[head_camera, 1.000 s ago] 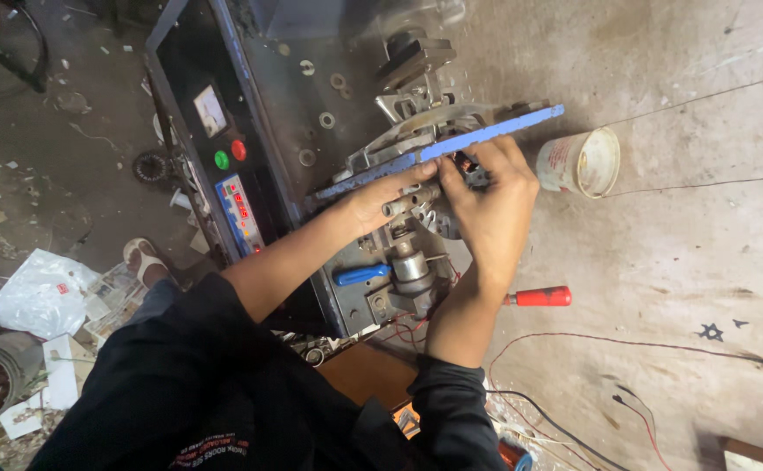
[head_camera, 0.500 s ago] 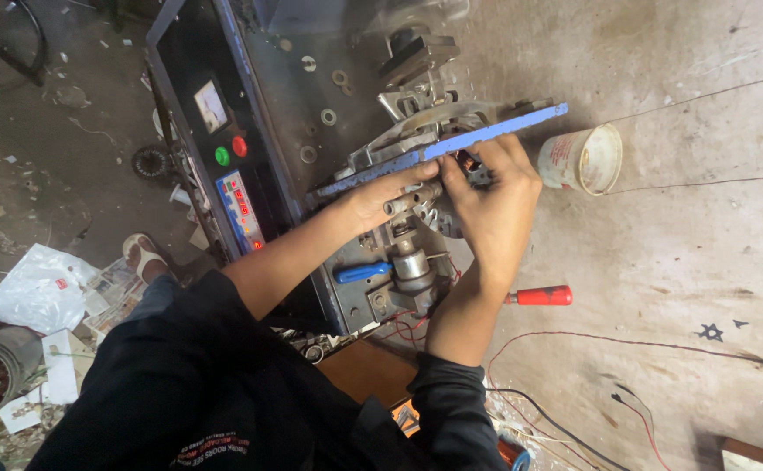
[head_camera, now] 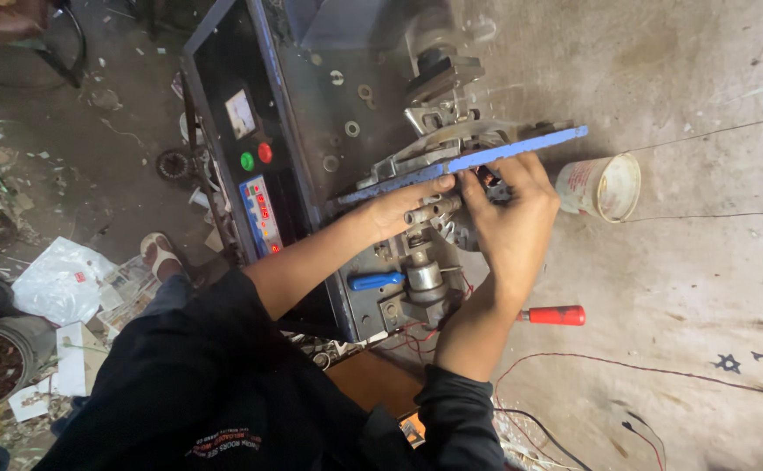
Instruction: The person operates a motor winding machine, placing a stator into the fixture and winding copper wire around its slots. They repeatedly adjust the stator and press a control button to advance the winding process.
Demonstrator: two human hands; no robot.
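Observation:
A grey metal machine [head_camera: 329,113] stands on the concrete floor, with a long blue bar [head_camera: 486,157] across its top. My left hand [head_camera: 407,202] reaches under the blue bar, fingers pinched on a small round metal part [head_camera: 434,209] of the mechanism. My right hand [head_camera: 512,214] curls around the same spot from the right, and its fingers hide what they touch. Below them sit a metal spindle [head_camera: 423,275] and a blue-handled lever [head_camera: 377,281].
A control panel [head_camera: 255,161] with a green and a red button sits on the machine's left face. A white plastic cup [head_camera: 604,186] lies right of my hands. A red-handled screwdriver [head_camera: 551,315], thin wires [head_camera: 660,371] and scrap paper [head_camera: 63,283] lie on the floor.

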